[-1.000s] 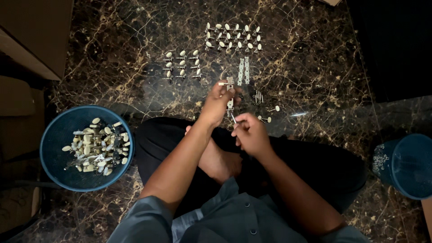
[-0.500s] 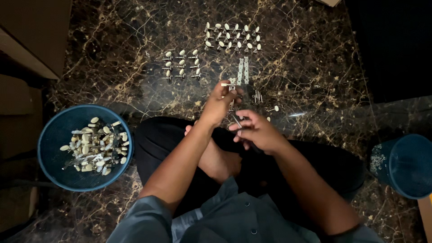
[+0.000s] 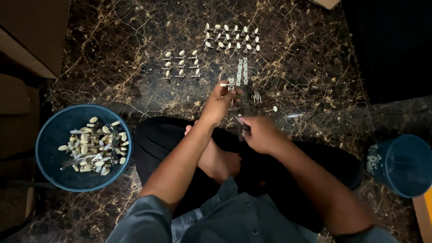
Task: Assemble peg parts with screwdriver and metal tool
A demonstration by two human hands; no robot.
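A person sits cross-legged on a dark marble floor (image 3: 112, 40), working on small metal tuning pegs with cream-coloured knobs. The left hand (image 3: 219, 102) is closed around a metal plate with a cream-knobbed peg (image 3: 226, 84), pinching it just above the floor, while the right hand (image 3: 257, 132) is curled around a thin tool (image 3: 237, 119) whose tip points toward that plate. Laid out ahead are two tidy groups: a larger block of pegs (image 3: 231, 37) farther away and a smaller block (image 3: 181, 65) to its left, with two bare metal strips (image 3: 242, 71) between them and the hands. A few small screws (image 3: 256, 97) and one loose peg (image 3: 272, 109) lie just beside the right hand. The blue tub (image 3: 51, 135) at the left holds a heaped pile of mixed parts (image 3: 92, 146), so by the look of it much remains unsorted while only two modest groups are set out. A second blue container (image 3: 400, 164) stands at the right edge.
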